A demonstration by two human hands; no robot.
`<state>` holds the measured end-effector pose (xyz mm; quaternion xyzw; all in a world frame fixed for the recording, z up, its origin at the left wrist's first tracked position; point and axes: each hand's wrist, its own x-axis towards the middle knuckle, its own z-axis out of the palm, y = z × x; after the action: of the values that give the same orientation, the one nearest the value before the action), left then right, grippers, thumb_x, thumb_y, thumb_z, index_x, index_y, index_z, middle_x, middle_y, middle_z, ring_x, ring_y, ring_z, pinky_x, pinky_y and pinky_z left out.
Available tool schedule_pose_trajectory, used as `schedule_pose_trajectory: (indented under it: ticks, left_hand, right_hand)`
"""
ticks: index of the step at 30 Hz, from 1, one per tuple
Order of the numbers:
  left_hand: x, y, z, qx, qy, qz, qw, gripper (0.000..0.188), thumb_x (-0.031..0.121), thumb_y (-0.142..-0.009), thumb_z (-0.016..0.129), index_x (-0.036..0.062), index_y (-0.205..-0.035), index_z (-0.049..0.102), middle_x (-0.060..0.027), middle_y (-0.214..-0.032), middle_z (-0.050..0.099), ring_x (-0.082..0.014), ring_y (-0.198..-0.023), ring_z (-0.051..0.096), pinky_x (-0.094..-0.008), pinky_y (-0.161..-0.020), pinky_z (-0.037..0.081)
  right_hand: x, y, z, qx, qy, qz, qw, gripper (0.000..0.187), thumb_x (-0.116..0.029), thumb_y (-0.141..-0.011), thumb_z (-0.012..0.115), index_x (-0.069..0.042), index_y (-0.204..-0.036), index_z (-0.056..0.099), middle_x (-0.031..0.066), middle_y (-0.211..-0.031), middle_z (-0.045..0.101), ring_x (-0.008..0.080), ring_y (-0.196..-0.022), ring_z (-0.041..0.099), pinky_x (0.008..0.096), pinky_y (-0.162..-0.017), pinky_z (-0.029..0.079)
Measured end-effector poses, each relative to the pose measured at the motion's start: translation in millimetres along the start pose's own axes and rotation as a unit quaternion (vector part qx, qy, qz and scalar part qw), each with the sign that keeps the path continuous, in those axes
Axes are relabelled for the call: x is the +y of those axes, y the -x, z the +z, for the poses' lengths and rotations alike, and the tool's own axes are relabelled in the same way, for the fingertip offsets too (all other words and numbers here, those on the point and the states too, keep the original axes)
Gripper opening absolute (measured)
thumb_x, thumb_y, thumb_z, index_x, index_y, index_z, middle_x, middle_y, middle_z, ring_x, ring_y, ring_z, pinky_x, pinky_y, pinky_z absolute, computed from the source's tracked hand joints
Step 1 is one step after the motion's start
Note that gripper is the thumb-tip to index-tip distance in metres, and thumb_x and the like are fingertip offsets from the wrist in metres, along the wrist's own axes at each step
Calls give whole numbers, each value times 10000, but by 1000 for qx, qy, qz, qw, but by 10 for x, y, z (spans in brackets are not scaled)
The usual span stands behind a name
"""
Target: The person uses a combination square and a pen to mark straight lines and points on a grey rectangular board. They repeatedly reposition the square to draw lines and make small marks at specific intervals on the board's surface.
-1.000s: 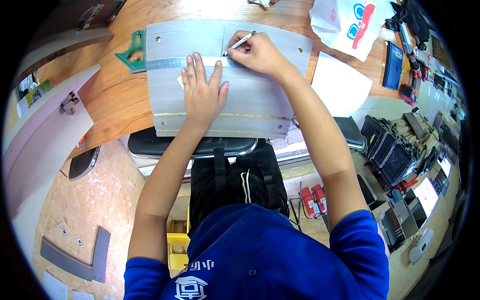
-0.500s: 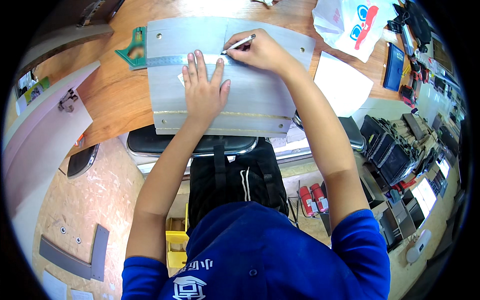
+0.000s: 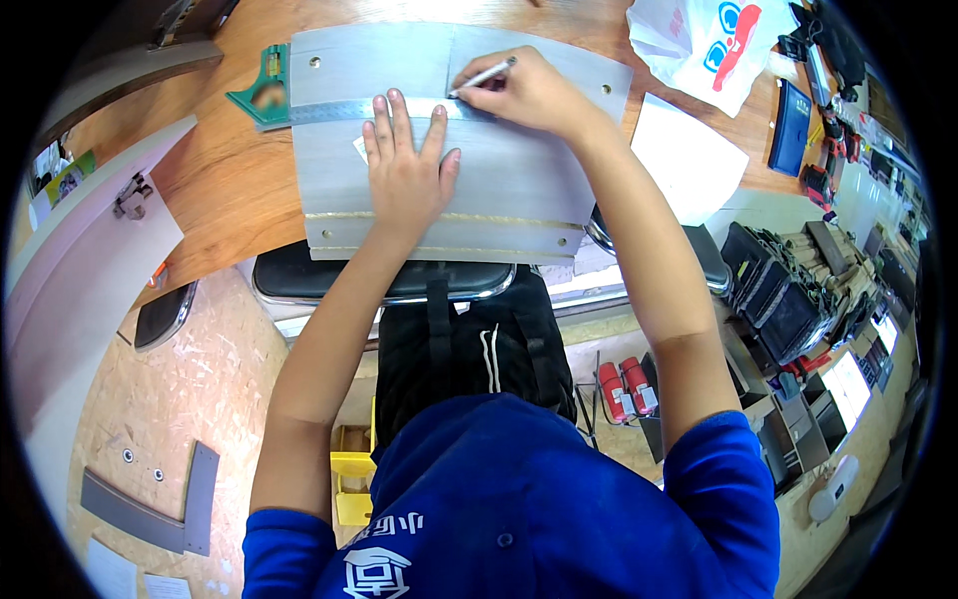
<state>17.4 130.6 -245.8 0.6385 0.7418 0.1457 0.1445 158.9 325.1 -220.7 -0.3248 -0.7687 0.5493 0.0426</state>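
A grey board [image 3: 499,200] with small holes near its corners lies on the wooden table [image 3: 220,190]. Across its upper part lies a metal ruler blade [image 3: 329,110] with a green square head [image 3: 261,95] at the left. My left hand [image 3: 404,165] presses flat on the board and ruler, fingers spread. My right hand [image 3: 529,92] grips a pen [image 3: 483,76], its tip touching the board at the ruler's edge, just right of my left fingertips.
White paper sheets [image 3: 689,160] and a printed plastic bag [image 3: 714,40] lie right of the board. A dark blue booklet [image 3: 791,125] and tools sit at the far right. A black stool [image 3: 379,280] and dark bag [image 3: 469,344] are below the table edge. Grey panels lie on the chipboard floor [image 3: 180,399].
Both hands stay in nearly the same pose on the board; the pen tip has shifted only slightly along the ruler. The view has drifted a little.
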Motion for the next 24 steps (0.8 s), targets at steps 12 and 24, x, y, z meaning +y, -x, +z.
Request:
schedule_pose_trajectory:
  ticks: [12,24]
  left_hand:
    - [-21,-1,5,-10,-3,3,1000,613,369,-962,692,145,-1522,582,-387,-1664,251,-563,-1564,198,-671,-1233,201]
    - [-24,-7,-14,-16,-8,-3,1000,610,375,-962,688,140,-1516,589,-390,-1661,254,-566,-1559,209,-671,-1234,203]
  right_hand:
    - [54,384,-295,22,42,52,997,194,-200,-894,767,-65,-1022,825,146,-871,788,225,-776,751,322,-755,596]
    - [122,203,-126,29,35,-18,999,196,-182,-925,749,-37,-1044,805,105,-865,780,169,-720,687,293,-695,555]
